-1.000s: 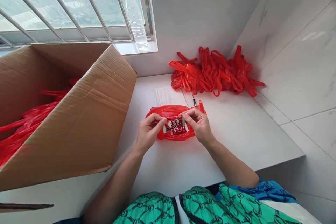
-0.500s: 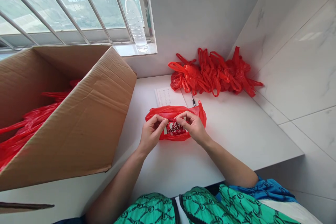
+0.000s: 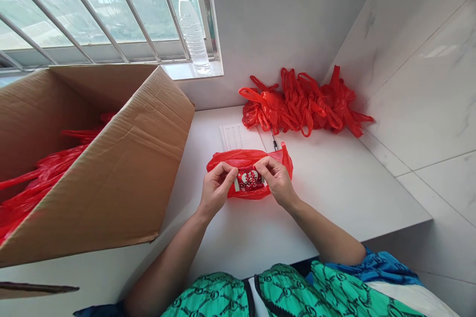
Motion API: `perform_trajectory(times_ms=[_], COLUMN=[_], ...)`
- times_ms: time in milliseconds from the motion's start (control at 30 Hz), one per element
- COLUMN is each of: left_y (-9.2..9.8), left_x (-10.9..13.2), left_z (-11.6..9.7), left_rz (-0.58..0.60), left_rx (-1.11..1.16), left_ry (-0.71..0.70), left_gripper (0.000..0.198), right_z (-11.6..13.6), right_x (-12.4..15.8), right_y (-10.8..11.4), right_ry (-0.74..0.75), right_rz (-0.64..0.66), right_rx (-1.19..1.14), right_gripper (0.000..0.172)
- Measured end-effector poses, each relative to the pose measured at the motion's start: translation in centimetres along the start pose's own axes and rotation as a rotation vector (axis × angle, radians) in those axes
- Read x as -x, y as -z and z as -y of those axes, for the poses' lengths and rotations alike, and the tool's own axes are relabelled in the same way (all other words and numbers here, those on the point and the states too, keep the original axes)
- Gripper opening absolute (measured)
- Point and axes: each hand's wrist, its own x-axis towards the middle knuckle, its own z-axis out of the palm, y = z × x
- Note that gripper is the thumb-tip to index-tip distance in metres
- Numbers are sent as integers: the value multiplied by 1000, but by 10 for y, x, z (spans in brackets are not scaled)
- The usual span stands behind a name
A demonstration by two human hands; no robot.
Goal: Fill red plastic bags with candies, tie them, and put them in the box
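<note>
A small dark-red packet (image 3: pixel 251 180) with a pale round emblem and bold red lettering lies within an opened red plastic bag (image 3: pixel 245 156) on the white table. Thumb and fingers of my left hand (image 3: pixel 218 184) pinch at the packet's upper left corner. At its upper right edge my right hand (image 3: pixel 275 181) pinches in the same way. The bag's crumpled film spreads behind and below the packet. What exactly lies between the fingertips is partly hidden.
Left stands a large open cardboard box (image 3: pixel 148 158) holding red plastic bags (image 3: pixel 55 173). Several tied red bags (image 3: pixel 301 104) are heaped against the back wall. A printed paper (image 3: pixel 241 136) and a pen (image 3: pixel 274 142) lie behind the bag. A clear bottle (image 3: pixel 194 34) stands on the sill.
My right hand's fingertips have shifted slightly right, away from the left ones, and more of the packet's printed face shows. The left hand has barely moved.
</note>
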Motion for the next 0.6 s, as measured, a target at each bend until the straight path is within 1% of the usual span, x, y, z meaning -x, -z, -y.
perform_trajectory(times_ms=[67, 133, 267, 367, 533, 600], left_y=[1, 1, 1, 2, 5, 6], left_x=[0, -1, -2, -2, -1, -1], left_z=[1, 1, 0, -1, 0, 0], left_rz=[12, 36, 52, 61, 204, 200], left_rx=[-8, -17, -24, -15, -111, -106], left_ry=[21, 30, 28, 57, 100, 111], left_gripper=[30, 30, 31, 32, 34, 37], right_z=[-1, -2, -5, -7, -5, -3], right_x=[-1, -2, -4, -5, -7, -7], right_y=[1, 2, 2, 3, 6, 6], right_ry=[-35, -50, -18, -36, -78, -126], right_rz=[45, 62, 14, -24, -53, -21], right_rx=[13, 36, 63, 67, 48, -9], right_gripper=[26, 28, 34, 34, 35, 38])
